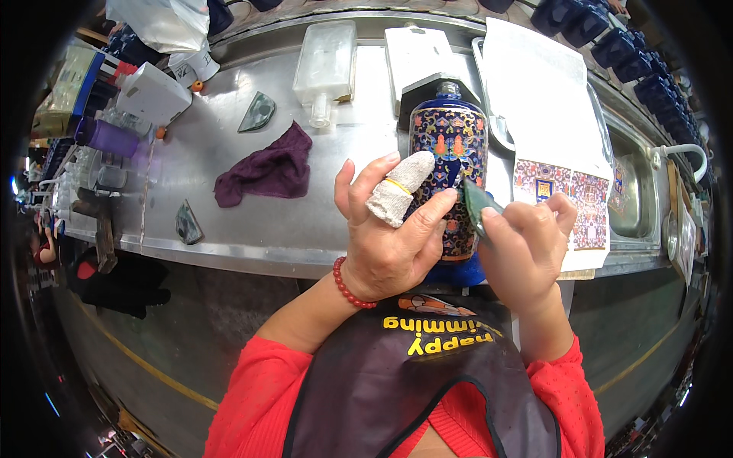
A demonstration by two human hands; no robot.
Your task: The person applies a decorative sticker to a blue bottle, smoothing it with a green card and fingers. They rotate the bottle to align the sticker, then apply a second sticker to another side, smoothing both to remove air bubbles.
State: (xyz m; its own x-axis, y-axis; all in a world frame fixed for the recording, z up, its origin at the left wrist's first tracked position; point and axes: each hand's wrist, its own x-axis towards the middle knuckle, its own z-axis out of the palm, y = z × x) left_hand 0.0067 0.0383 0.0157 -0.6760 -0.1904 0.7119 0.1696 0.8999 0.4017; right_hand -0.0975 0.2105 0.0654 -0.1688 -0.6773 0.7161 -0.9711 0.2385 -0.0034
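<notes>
A dark blue bottle (pixel 448 126) with a colourful patterned decal points its neck away from me, its base close to my apron. My left hand (pixel 389 229) lies over its left side, fingers spread, with the index fingertip on the decal. A whitish cloth finger cover (pixel 397 191), tied with a yellow band, wraps one finger of that hand. Between thumb and fingers of my right hand (pixel 527 237) is a green flat scraper (pixel 479 204), its edge against or very near the bottle's right side. Whether it touches I cannot tell.
On the metal table (pixel 267 221) lie a purple cloth (pixel 271 168) and two greenish flat pieces, one a plate (pixel 257 112). A clear bottle (pixel 325 69) stands beyond. At right are a white sheet (pixel 534 91), patterned decal sheets (pixel 589 206) and a sink (pixel 637 221).
</notes>
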